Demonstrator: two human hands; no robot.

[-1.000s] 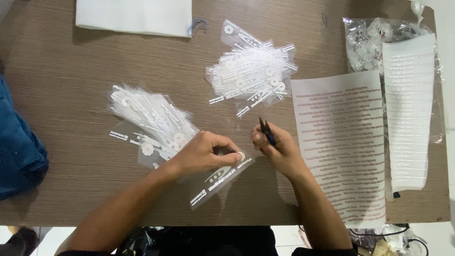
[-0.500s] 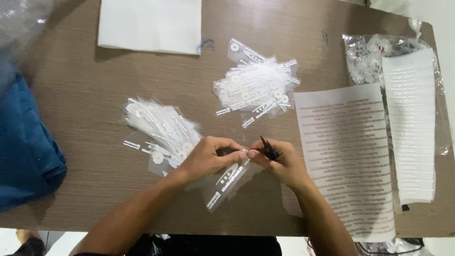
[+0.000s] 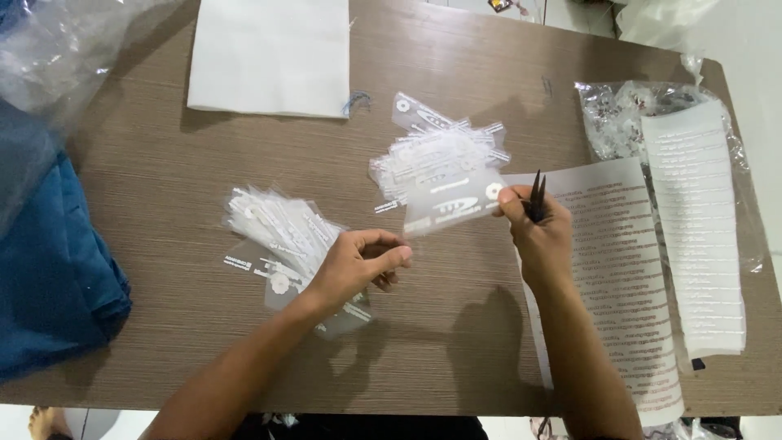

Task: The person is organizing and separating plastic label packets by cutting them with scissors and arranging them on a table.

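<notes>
My right hand (image 3: pixel 538 224) pinches one small clear printed bag (image 3: pixel 452 208) by its corner, with black tweezers (image 3: pixel 537 195) tucked upright in the same grip. The bag hangs flat just left of that hand, overlapping the near edge of the further pile of bags (image 3: pixel 440 155). My left hand (image 3: pixel 358 265) is released and holds nothing, its fingers loosely curled, and rests just right of the nearer pile of bags (image 3: pixel 277 232). The printed sheet (image 3: pixel 619 269) lies under and right of my right hand on the table (image 3: pixel 456 326).

To do this well, I judge I should keep the pinch on the very corner, so the bag stays flat, and keep the tweezer tips clear of the film.

Half a second ago both hands met over the bag close to me; now the left has let go and the right has carried the bag away, up toward the further pile.
</notes>
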